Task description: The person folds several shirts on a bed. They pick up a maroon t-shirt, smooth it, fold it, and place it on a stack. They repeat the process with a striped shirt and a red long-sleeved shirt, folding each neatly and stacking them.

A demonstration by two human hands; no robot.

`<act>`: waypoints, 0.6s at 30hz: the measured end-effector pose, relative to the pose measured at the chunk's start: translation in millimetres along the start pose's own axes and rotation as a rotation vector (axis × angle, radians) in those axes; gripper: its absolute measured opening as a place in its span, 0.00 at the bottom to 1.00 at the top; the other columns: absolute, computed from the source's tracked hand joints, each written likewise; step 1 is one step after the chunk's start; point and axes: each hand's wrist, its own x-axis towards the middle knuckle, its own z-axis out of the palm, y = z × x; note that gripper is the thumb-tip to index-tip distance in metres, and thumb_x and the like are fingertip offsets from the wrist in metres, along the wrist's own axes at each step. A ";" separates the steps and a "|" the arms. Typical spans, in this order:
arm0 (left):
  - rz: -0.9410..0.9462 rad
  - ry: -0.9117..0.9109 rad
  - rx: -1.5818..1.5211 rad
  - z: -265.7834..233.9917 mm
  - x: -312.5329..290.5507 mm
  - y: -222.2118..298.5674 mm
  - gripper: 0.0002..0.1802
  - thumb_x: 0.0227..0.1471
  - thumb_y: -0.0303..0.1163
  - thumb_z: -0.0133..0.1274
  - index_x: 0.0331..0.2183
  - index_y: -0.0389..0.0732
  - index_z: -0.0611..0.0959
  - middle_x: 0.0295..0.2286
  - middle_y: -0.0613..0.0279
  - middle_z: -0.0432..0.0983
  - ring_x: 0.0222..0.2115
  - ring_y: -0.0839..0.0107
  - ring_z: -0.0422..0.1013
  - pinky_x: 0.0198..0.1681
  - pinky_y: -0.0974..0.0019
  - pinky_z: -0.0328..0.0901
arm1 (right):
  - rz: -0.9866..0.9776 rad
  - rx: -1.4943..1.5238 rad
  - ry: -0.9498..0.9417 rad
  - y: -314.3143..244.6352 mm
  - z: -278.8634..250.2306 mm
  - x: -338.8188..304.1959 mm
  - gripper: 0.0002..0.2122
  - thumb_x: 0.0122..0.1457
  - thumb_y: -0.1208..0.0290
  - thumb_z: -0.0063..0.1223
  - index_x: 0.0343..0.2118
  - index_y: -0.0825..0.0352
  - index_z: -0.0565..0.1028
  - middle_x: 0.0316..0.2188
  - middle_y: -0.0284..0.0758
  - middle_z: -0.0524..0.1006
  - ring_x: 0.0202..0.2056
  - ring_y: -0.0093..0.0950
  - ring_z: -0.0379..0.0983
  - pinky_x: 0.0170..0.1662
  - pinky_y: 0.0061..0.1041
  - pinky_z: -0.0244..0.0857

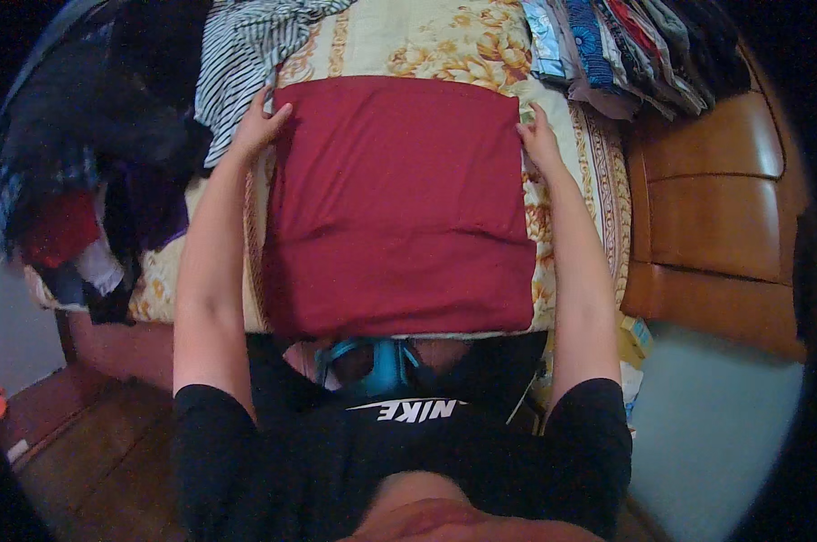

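Observation:
A dark red cloth garment, folded into a rough rectangle, lies flat before me with a crease across its lower half. At its far left corner is my left hand, thumb and forefinger apart, the thumb lying against the cloth's edge. My right hand is at the far right corner, thumb beside the edge and forefinger stretched away from it. Neither hand visibly pinches the cloth; the other fingers are partly hidden. Both forearms reach along the garment's sides.
Under the garment is a floral bedspread. A black-and-white striped garment and a heap of dark clothes lie at left. Folded clothes stand in a row at the far right, near a brown leather headboard or seat.

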 end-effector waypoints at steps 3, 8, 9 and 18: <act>0.104 -0.193 0.001 -1.0 55.6 -31.5 0.25 0.43 0.42 0.56 0.41 0.37 0.72 0.31 0.61 0.74 0.28 0.73 0.70 0.32 0.71 0.64 | -0.046 0.145 -0.114 12.5 9.5 41.4 0.22 0.49 0.72 0.54 0.48 0.65 0.63 0.30 0.44 0.74 0.32 0.38 0.71 0.37 0.30 0.64; -0.104 -0.199 -0.396 -22.0 54.3 -0.5 0.10 0.45 0.34 0.55 0.29 0.39 0.76 0.22 0.69 0.71 0.22 0.79 0.66 0.25 0.75 0.59 | -0.035 0.122 -0.232 2.5 2.5 59.7 0.13 0.48 0.73 0.55 0.37 0.67 0.69 0.29 0.43 0.74 0.33 0.36 0.72 0.37 0.30 0.64; -0.083 -0.188 -0.498 -25.3 62.4 -6.6 0.08 0.45 0.33 0.55 0.28 0.40 0.75 0.22 0.70 0.70 0.22 0.80 0.65 0.26 0.76 0.59 | -0.070 -0.014 -0.210 -1.6 -0.8 61.5 0.12 0.47 0.72 0.56 0.35 0.68 0.70 0.28 0.42 0.74 0.33 0.35 0.72 0.36 0.30 0.64; 0.521 0.081 0.702 -20.8 78.5 5.8 0.07 0.45 0.33 0.52 0.28 0.42 0.75 0.25 0.58 0.71 0.27 0.61 0.68 0.30 0.62 0.62 | 0.062 0.131 -0.222 -9.1 -18.2 98.8 0.07 0.49 0.69 0.53 0.24 0.67 0.70 0.21 0.32 0.71 0.25 0.22 0.67 0.29 0.22 0.61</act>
